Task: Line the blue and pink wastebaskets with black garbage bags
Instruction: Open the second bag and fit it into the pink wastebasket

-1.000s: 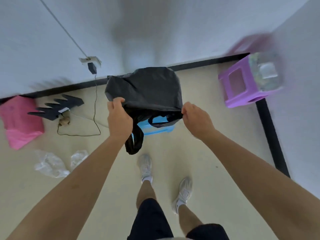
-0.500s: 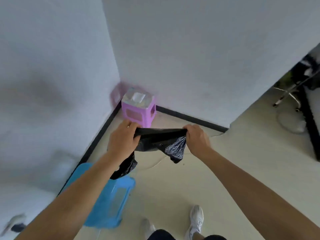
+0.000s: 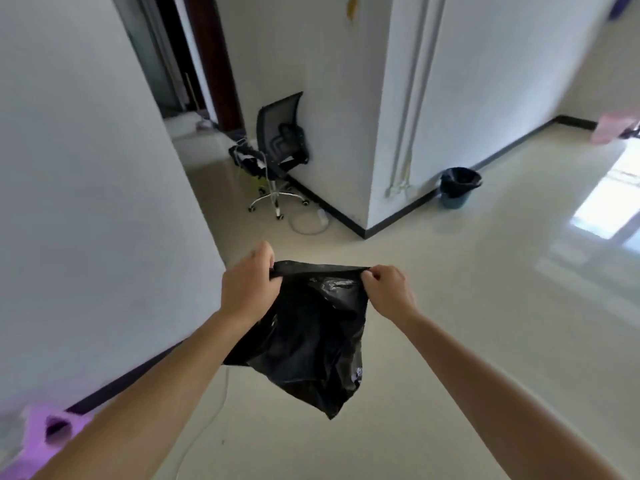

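A black garbage bag (image 3: 311,337) hangs in front of me, held by its top edge. My left hand (image 3: 247,287) pinches the bag's left corner and my right hand (image 3: 388,291) pinches the right corner, with the edge stretched between them. Far off by the white wall stands a blue wastebasket (image 3: 455,194) with a black bag lining it. No pink wastebasket shows clearly in this view.
A black office chair (image 3: 280,150) stands by the wall corner ahead. A purple stool (image 3: 38,434) sits blurred at the bottom left. A white cable (image 3: 204,427) runs along the pale floor. White walls (image 3: 86,202) close in on the left.
The view has swung to the right, away from the corner with the purple and blue stools, toward the open room. The bag stays in both hands and now hangs lower.
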Tool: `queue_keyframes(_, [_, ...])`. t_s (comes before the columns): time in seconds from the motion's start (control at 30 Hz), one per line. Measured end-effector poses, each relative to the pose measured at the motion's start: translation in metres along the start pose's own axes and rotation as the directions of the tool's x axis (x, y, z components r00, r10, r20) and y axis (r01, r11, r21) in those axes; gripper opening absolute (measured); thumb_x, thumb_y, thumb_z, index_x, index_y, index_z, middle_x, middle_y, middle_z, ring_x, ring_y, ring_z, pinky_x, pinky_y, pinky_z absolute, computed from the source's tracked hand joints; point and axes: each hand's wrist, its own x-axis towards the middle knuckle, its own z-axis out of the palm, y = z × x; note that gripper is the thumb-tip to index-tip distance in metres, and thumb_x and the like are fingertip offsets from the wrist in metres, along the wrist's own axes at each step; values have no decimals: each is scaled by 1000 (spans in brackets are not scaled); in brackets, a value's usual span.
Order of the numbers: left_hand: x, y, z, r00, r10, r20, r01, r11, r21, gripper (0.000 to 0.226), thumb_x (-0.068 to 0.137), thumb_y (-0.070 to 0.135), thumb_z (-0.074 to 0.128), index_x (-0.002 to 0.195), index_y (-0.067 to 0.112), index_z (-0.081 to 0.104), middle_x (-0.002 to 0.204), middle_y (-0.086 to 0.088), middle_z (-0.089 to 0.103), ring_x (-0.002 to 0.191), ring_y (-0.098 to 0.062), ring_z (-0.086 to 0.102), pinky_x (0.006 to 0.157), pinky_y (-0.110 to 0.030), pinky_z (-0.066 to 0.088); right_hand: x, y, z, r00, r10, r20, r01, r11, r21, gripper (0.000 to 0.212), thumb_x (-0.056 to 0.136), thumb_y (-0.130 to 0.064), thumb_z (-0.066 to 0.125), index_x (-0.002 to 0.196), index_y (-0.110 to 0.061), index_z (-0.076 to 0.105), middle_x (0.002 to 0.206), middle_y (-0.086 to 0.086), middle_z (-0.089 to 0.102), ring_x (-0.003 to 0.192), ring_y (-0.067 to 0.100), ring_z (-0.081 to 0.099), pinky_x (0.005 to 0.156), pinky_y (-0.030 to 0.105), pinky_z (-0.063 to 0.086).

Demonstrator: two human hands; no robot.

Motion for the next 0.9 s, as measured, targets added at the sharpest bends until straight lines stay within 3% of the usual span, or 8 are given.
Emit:
queue_keyframes(0.07, [42, 71, 42, 993, 116, 17, -115, 993, -22, 38, 66, 3, 67, 70, 22, 33, 63, 7, 37, 47, -15, 34, 44, -26, 22, 26, 51, -59, 993, 94, -71, -95, 995, -18, 40, 82, -43, 52, 58, -11, 55, 57, 0, 56, 60, 22, 55, 50, 29, 38])
queue_keyframes(0.13, [85, 141, 82, 978, 206, 24, -204, 977, -58, 35, 66, 2, 66, 68, 21, 36, 67, 7, 40, 49, -17, 37, 44, -24, 17, 51, 104, -120, 984, 143, -108, -152, 985, -85, 30, 80, -49, 59, 75, -22, 70, 75, -3, 66, 76, 22, 63, 60, 30, 47])
queue_keyframes(0.23, [141, 235, 126, 959, 284, 13, -282, 956, -85, 32, 65, 3, 68, 69, 23, 43, 71, 9, 45, 54, -18, 43, 45, -21, 17, 82, 174, -202, 976, 163, -143, -184, 973, -143, 38, 77, -33, 68, 115, -26, 67, 111, 3, 62, 102, 28, 61, 82, 32, 46])
queue_keyframes(0.33, [197, 300, 169, 924, 381, -25, -382, 922, -64, 24, 63, 8, 76, 73, 19, 56, 74, 3, 58, 57, -21, 56, 49, -21, 25, 120, 231, -263, 975, 91, -205, -134, 970, -204, 48, 79, -28, 67, 126, -24, 58, 115, 4, 54, 102, 30, 59, 79, 32, 44])
queue_keyframes(0.53, [299, 370, 264, 906, 424, 21, -421, 903, -83, 18, 67, 17, 79, 83, 20, 71, 85, -1, 63, 72, -26, 63, 56, -26, 35, 214, 301, -319, 968, 67, -242, -152, 923, -354, 59, 80, -63, 60, 129, -31, 52, 114, -3, 55, 98, 26, 61, 70, 33, 43])
queue_keyframes(0.67, [379, 413, 342, 872, 487, 57, -479, 871, -111, 25, 75, 19, 75, 100, 18, 74, 94, -3, 64, 81, -26, 64, 58, -29, 43, 302, 330, -351, 940, 220, -261, -315, 855, -413, 69, 78, -84, 37, 82, -21, 64, 84, -4, 61, 79, 23, 62, 60, 31, 44])
queue_keyframes(0.77, [438, 458, 387, 854, 512, 90, -488, 850, -199, 30, 77, 14, 71, 107, 18, 70, 99, -4, 62, 80, -27, 64, 58, -29, 42, 359, 352, -389, 898, 364, -249, -438, 796, -417, 60, 80, -74, 46, 69, -17, 61, 72, -2, 60, 73, 24, 60, 55, 29, 36])
queue_keyframes(0.9, [510, 538, 436, 813, 569, 120, -527, 808, -264, 27, 73, -1, 63, 95, 13, 56, 92, -6, 58, 65, -25, 52, 53, -31, 36, 414, 398, -441, 901, 340, -271, -435, 716, -546, 22, 77, -30, 60, 97, -21, 63, 96, 1, 62, 89, 28, 64, 63, 29, 37])
